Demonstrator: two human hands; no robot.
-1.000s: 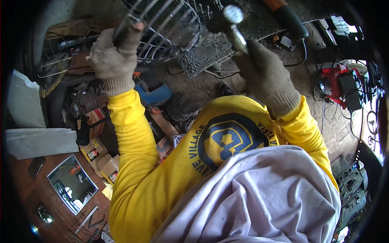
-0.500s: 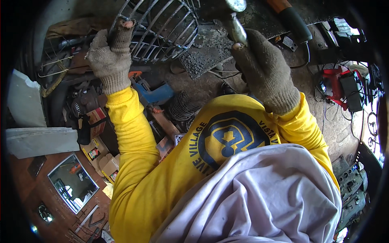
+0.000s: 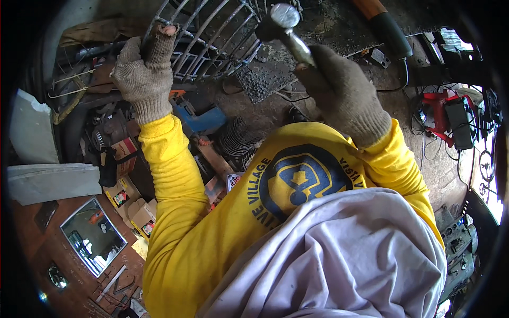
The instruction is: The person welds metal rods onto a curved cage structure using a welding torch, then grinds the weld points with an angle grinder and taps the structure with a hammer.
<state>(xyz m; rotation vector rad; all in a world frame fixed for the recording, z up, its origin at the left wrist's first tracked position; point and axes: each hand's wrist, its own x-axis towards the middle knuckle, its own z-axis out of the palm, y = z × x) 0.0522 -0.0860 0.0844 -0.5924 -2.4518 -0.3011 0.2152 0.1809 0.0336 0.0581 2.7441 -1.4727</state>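
Note:
My left hand (image 3: 143, 79), in a worn brown knit glove with one bare fingertip showing, grips the near left rim of a curved metal-bar grille (image 3: 212, 40). Its other fingers are partly hidden. My right hand (image 3: 342, 90), gloved the same way, is closed round the handle of a hammer (image 3: 298, 46). The bright round hammer face (image 3: 285, 16) is turned up, just right of the bars and apart from my left hand. Behind the grille lies a dark, rough work surface (image 3: 265, 79) strewn with grit.
An orange and black power tool (image 3: 386, 29) lies at the far right with its cord hanging. A red machine (image 3: 437, 116) and cables stand further right. Below my left arm are a blue tool (image 3: 204, 119), a coiled spring (image 3: 236, 140), cardboard boxes (image 3: 140, 214) and a mirror (image 3: 94, 237).
My right hand has moved slightly left with the hammer, whose head has swung down and left toward the bars. My left hand stays in nearly the same place on the grille.

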